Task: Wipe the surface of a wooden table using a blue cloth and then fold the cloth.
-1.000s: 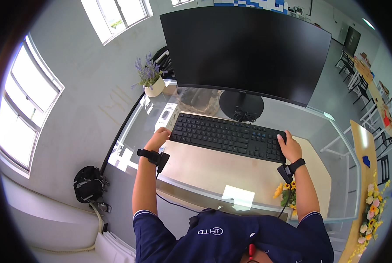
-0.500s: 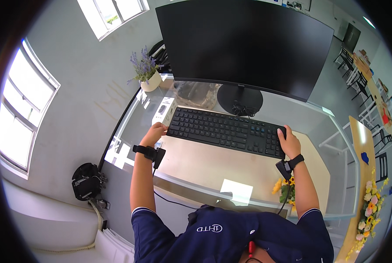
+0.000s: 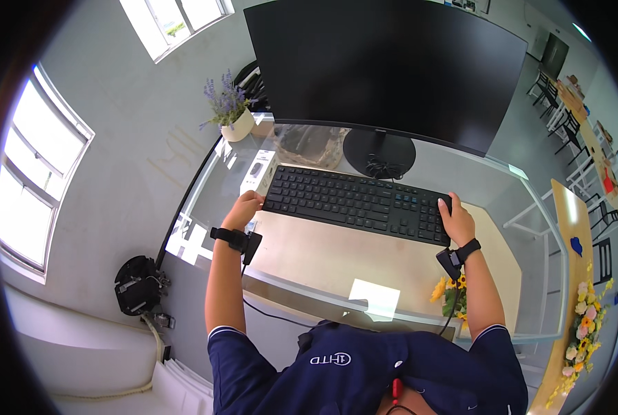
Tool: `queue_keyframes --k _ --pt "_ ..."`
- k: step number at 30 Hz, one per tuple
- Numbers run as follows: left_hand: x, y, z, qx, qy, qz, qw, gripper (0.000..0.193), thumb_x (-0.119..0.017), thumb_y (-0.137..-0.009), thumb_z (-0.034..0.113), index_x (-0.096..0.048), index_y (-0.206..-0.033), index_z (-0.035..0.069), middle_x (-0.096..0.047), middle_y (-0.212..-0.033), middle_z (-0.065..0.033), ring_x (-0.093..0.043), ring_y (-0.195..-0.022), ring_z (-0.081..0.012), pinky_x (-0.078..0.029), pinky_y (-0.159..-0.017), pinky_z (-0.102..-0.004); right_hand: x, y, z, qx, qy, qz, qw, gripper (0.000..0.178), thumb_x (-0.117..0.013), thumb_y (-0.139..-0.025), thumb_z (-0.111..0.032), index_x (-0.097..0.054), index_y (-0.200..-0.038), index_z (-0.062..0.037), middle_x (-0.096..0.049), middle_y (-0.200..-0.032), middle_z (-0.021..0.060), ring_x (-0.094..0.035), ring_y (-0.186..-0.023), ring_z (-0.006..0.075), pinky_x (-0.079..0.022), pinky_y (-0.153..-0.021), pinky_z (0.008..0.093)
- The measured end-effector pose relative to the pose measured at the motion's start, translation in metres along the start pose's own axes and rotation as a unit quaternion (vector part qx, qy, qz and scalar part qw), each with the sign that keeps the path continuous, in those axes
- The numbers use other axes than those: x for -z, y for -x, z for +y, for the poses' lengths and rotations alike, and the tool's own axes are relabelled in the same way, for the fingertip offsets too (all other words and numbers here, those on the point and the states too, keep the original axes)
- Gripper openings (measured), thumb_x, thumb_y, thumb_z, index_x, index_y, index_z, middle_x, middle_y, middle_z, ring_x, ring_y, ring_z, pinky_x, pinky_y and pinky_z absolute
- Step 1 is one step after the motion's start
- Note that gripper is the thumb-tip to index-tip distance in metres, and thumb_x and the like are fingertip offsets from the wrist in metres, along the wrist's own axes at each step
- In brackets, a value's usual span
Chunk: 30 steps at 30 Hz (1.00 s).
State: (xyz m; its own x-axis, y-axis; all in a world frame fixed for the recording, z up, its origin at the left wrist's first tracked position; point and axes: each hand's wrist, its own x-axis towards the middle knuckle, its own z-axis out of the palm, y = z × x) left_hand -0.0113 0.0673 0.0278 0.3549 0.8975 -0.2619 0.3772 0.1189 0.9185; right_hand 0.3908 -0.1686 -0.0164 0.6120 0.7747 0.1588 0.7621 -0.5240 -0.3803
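Note:
A long black keyboard [image 3: 357, 203] lies slightly slanted on the glass desk, its right end nearer to me. My left hand [image 3: 247, 207] grips its left end, with the fingers closed at the near corner and partly hidden. At the other end, my right hand [image 3: 457, 220] is closed round the right edge, thumb on top beside the number keys. Just past my left hand, a small white box [image 3: 258, 171] with a picture of a dark device stands against the keyboard's left end. Black straps with small black devices sit on both wrists.
A large dark monitor [image 3: 385, 69] on a round black stand [image 3: 378, 152] rises behind the keyboard, a bundled cable at its base. At the far left is a potted lavender plant [image 3: 237, 126]. Yellow flowers [image 3: 454, 297] show by my right forearm. The glass desk's edge [image 3: 309, 296] runs before me.
Almost nothing differs. Both hands keep their grip on the keyboard, which sits very slightly higher in the picture, along with the desk.

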Motion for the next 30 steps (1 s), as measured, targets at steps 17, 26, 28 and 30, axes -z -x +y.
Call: queue_keyframes --k 17,26,28,30 --pt "0.009 -0.004 -0.005 0.035 0.001 0.0 0.999 0.007 -0.043 -0.075 0.013 -0.049 -0.078 0.012 -0.059 -0.099 -0.0038 -0.049 -0.08 -0.0116 -0.033 -0.07 -0.0245 -0.001 0.0 -0.001 -0.016 -0.03 0.016 0.999 0.047 -0.036 -0.084 -0.047 -0.044 -0.111 -0.0097 -0.061 -0.079 0.0191 -0.059 -0.073 0.0346 -0.046 -0.064 0.0409" --pt "0.003 -0.005 -0.003 0.023 -0.003 0.01 1.0 0.007 -0.043 -0.075 0.011 -0.049 -0.077 0.009 -0.059 -0.094 -0.0057 -0.049 -0.08 -0.0122 -0.035 -0.068 -0.0246 -0.001 -0.002 0.004 -0.022 -0.043 0.014 0.999 0.046 -0.036 -0.084 -0.047 -0.045 -0.11 -0.01 -0.061 -0.079 0.0192 -0.058 -0.075 0.035 -0.045 -0.065 0.0411" --pt "0.002 -0.006 -0.007 0.007 0.002 0.015 1.0 0.006 -0.044 -0.074 0.009 -0.049 -0.077 0.007 -0.058 -0.091 -0.0061 -0.049 -0.08 -0.0128 -0.036 -0.069 -0.0246 0.001 -0.002 0.003 -0.026 -0.043 0.008 0.999 0.046 -0.036 -0.084 -0.047 -0.045 -0.11 -0.0101 -0.061 -0.08 0.0192 -0.058 -0.076 0.0348 -0.045 -0.065 0.041" --pt "0.002 -0.011 -0.016 -0.008 0.006 0.021 1.0 0.006 -0.044 -0.074 0.006 -0.05 -0.077 0.005 -0.057 -0.088 -0.0064 -0.049 -0.08 -0.0134 -0.037 -0.071 -0.0246 0.001 -0.003 0.002 -0.029 -0.042 0.002 0.999 0.046 -0.036 -0.084 -0.047 -0.045 -0.11 -0.0102 -0.061 -0.08 0.0192 -0.058 -0.076 0.0347 -0.045 -0.065 0.0408"
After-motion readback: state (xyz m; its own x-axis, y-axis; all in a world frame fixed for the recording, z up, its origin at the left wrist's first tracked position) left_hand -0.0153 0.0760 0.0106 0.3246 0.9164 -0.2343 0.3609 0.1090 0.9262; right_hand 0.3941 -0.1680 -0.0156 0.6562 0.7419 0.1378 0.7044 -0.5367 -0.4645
